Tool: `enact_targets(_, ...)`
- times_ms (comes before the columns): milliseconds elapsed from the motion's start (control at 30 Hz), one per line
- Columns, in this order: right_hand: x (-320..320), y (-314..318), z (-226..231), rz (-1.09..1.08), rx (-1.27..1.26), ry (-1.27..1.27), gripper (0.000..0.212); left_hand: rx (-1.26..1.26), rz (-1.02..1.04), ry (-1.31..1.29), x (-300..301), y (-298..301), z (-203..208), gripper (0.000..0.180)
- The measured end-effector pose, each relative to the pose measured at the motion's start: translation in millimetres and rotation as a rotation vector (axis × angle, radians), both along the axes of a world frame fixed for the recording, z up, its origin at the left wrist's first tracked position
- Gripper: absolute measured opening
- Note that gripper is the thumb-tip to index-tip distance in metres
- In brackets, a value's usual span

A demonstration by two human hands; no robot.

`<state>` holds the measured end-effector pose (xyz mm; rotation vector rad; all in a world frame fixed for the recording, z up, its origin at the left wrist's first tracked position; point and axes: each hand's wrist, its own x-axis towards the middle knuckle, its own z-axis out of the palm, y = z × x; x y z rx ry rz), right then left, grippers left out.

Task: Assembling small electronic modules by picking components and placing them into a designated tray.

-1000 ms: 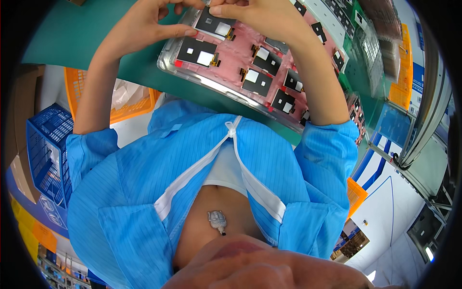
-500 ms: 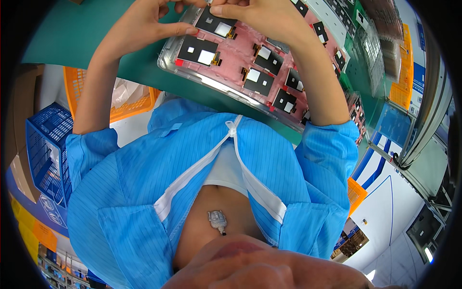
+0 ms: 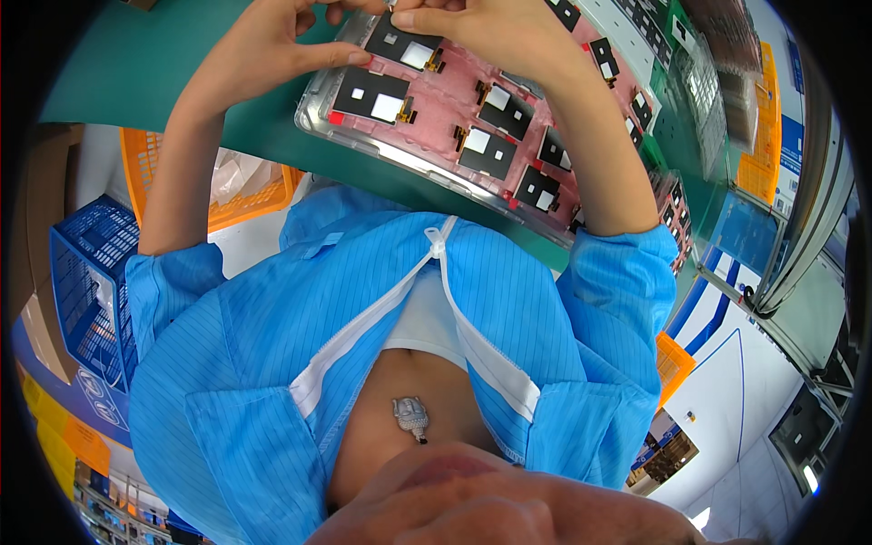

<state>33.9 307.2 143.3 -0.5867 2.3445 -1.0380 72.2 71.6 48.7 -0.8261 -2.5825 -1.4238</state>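
Observation:
At the upper edge, my left hand point(image 3: 263, 50) has its thumb stretched out to the left edge of a black flat panel point(image 3: 386, 41) with white patches. Its other fingers curl apart from the thumb, partly cut off by the picture's edge. My right hand point(image 3: 481, 32) comes over the panel's far side, thumb and fingers pinched together near the left fingertips. Whatever lies in that pinch is too small to make out. The panel sits in a pink-lined clear tray point(image 3: 427, 154). A similar panel point(image 3: 371, 94) with a gold-brown flex tail lies just nearer to me.
Several more panels fill the tray, partly under my right forearm. The tray stands on a green table point(image 3: 263, 113). An orange basket point(image 3: 245, 213) with clear bags and a blue crate point(image 3: 86, 282) stand at left. Stacked clear trays point(image 3: 699, 109) and another orange basket point(image 3: 761, 136) are at right.
The tray and panels sit very slightly further left in the picture. Both hands keep nearly the same pose, with the right fingertips still at the panel's far edge.

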Motion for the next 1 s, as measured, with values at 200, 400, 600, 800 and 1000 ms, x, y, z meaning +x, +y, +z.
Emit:
enact_targets(200, 0.2, 0.8, -3.0, 0.011, -0.016, 0.031, 0.01, 0.006, 0.004, -0.035, -0.6, -1.0, -4.1, 0.045)
enact_targets(400, 3.1, -2.5, 1.3, 0.019, -0.003, 0.097, 0.01, -0.03, 0.007, -0.064, 3.8, 1.2, 19.9, 0.04)
enact_targets(600, 17.7, -8.4, 5.0, 0.005, 0.047, 0.258, 0.011, 0.131, -0.073, -0.267, 8.2, 7.9, 52.4, 0.04)
enact_targets(800, 38.0, -12.1, -4.6, 0.118, 0.318, 0.953, 0.016, 0.169, -0.086, -0.301, 8.7, 8.5, 51.2, 0.04)
enact_targets(1000, 37.3, -8.3, -17.0, 0.187, 0.324, 1.138, 0.016, 0.145, -0.025, -0.153, 14.4, 10.2, 55.9, 0.03)
